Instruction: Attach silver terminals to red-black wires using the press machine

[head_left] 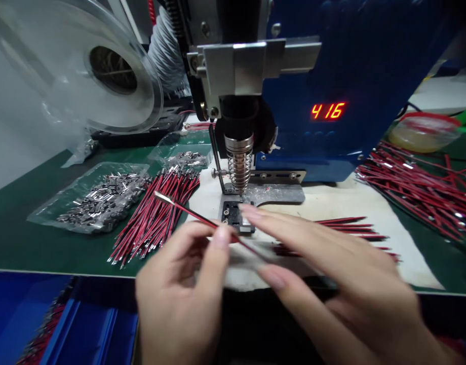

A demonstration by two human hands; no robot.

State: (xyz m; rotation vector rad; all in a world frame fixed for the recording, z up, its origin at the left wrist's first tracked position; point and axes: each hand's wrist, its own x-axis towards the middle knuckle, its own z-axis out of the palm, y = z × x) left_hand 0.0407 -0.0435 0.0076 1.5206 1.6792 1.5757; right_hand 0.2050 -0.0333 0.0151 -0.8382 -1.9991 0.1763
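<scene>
Where the left hand's grip point(220, 235) closes, thumb against fingers, it has hold of a slim red-and-black wire pair point(197, 217), whose silver metal tip point(163, 197) points towards ten o'clock. At three o'clock, the right hand point(332, 276) is open, with index finger and thumb spread; its thumb is by the wire's lower end, though blur there leaves contact uncertain. The extended index finger reaches the edge of a small black fixture point(233, 217), at one o'clock from the left grip. Directly above the fixture stands a spring-wrapped metal nozzle point(239, 167). Further out, between one and two o'clock, a blue machine point(305, 147) shows 416 on a red display point(327, 111).

At ten o'clock, a loose bundle of similar wires point(160, 213) lies on the green worktop point(12, 228), beside a clear tray of small metal parts point(107, 197). At three o'clock, beyond the index finger, more wires point(354, 228) rest on a pale cloth point(403, 253); past them lies a larger heap point(423, 192). A blue bin point(90, 329) sits at eight o'clock.
</scene>
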